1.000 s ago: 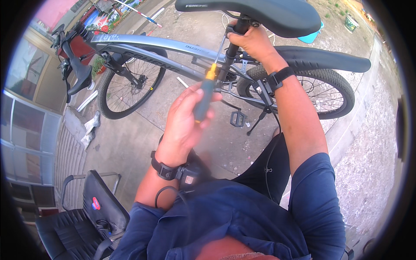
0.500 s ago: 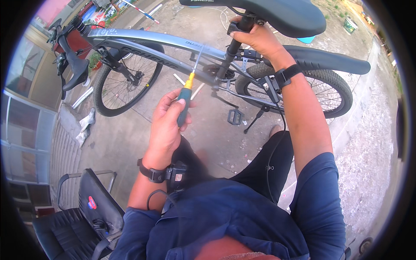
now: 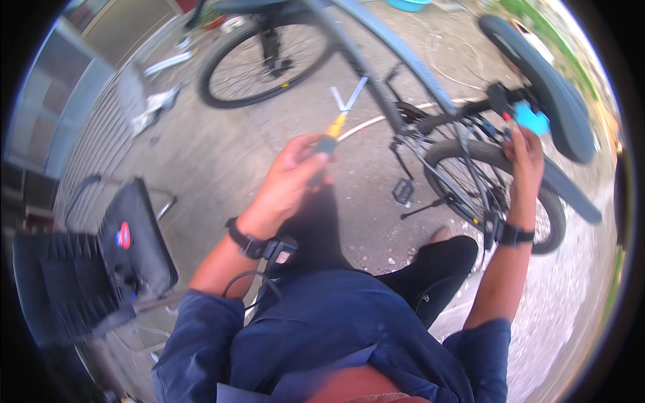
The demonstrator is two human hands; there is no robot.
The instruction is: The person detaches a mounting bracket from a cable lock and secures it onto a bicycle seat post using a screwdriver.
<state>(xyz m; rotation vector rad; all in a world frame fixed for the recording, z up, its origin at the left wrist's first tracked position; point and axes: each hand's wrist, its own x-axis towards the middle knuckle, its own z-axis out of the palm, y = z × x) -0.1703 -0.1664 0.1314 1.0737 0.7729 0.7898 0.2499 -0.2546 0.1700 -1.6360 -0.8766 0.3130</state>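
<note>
My left hand is closed round the handle of a screwdriver, dark green with a yellow collar. Its slim metal shaft points up and away, in front of the frame of a grey bicycle. At the right, my right hand is raised beside the seat post, under the black saddle. Its fingers are bent together at a small dark part with a red spot, below the saddle; blur hides what exactly they grip. The rear wheel is behind my right forearm.
A black padded chair with a red-and-blue item on it stands at the left. Pale scraps lie on the concrete near the house wall. A hose curls on the ground behind the bicycle, near a turquoise basin.
The view has swung, so the bicycle appears turned and its saddle lies farther right. My right hand has left its grip round the seat post; my left hand still holds the screwdriver.
</note>
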